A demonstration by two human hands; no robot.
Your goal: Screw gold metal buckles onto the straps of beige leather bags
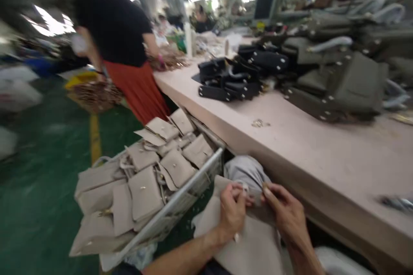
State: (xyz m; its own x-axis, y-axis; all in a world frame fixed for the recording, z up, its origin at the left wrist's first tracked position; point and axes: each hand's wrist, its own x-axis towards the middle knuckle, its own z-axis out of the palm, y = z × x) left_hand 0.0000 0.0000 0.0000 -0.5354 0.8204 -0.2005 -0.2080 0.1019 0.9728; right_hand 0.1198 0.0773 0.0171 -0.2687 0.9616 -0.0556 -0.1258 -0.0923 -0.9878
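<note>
In the head view, a soft, flat, beige, leather-looking bag point(258, 245) lies on the person's lap, between the grey plastic crate point(193, 189) and the long, pale pink table point(325, 154). The left hand point(232, 210) is curled and seems to pinch the bag near its top, with a small, pale, shiny bit point(245, 187) by its fingertips. The right hand point(285, 208) pinches a tiny brown-gold bit point(265, 185) between thumb and finger. That tiny bit could slip and drop, because it is so small and only fingertips hold it. On the dark green floor point(58, 180) it might be hard to find. The bag could slide off too, since a lap is not flat and both hands are busy up at one end. The beige bags point(146, 191) in the crate are heaped high, so a bump might tip one over the side or scratch it on a neighbour's metal bits. It is hard to see how the two small bits are made, because they are blurry and fingers cover parts of them. The near end of the lap bag is cut off at the bottom. The black bags point(245, 73) on the table hide parts of each other.
</note>
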